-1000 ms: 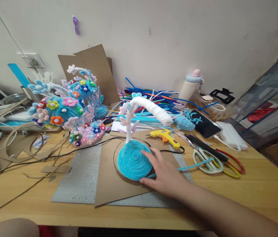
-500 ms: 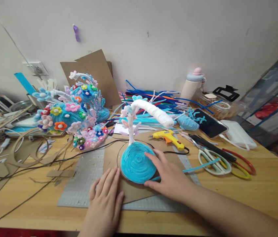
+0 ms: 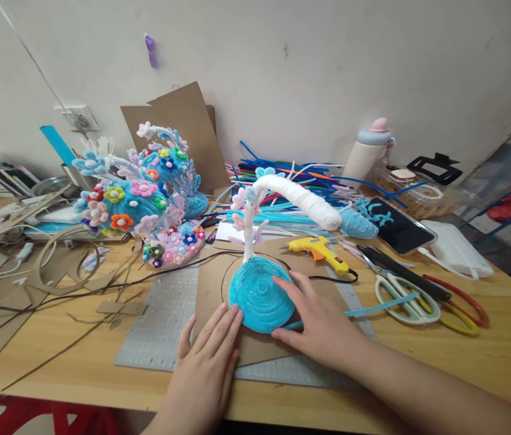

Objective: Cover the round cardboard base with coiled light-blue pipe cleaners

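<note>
A round base of coiled blue pipe cleaner (image 3: 262, 296) lies on a cardboard sheet (image 3: 212, 326). From its back rises a white wrapped stem (image 3: 305, 196), bent over to the right, with small fuzzy flowers (image 3: 239, 199). My right hand (image 3: 323, 320) curves round the base's right side, index fingertip on the coil and thumb at the near edge. Beside that thumb a loose blue pipe cleaner (image 3: 364, 311) runs out to the right, partly hidden by the hand. My left hand (image 3: 210, 362) lies flat, fingers stretched, its fingertips at the base's lower left edge.
A yellow glue gun (image 3: 321, 254) lies behind the base. To the right are scissors (image 3: 409, 296) and a phone (image 3: 398, 226). Flower-covered pipe-cleaner pieces (image 3: 123, 205) stand at the left. Pipe cleaners (image 3: 273, 211) pile at the back; a black cable (image 3: 114, 284) crosses the table.
The view has shifted a little, so most things appear further right. My left fingertips have moved right, up to the base's edge. The white stem's free end also sits further right.
</note>
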Available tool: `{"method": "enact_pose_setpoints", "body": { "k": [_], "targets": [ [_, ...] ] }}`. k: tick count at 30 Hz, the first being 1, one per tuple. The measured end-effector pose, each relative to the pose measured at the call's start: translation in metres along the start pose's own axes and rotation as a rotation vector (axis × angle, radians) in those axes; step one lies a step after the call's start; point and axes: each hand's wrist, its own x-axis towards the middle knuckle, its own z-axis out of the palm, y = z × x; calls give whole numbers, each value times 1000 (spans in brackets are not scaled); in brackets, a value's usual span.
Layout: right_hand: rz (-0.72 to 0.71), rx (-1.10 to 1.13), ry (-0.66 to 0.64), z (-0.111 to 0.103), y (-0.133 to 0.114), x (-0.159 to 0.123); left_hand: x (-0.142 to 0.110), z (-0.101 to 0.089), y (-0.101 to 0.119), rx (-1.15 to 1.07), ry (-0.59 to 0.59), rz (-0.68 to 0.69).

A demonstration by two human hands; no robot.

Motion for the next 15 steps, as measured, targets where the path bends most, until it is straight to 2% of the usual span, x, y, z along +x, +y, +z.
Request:
{"method": "enact_pose_setpoints", "body": {
  "k": [15],
  "targets": [
    [-5,-1,8,0,0,1,4,-8,-2,-39,-31,16]
  ]
}}
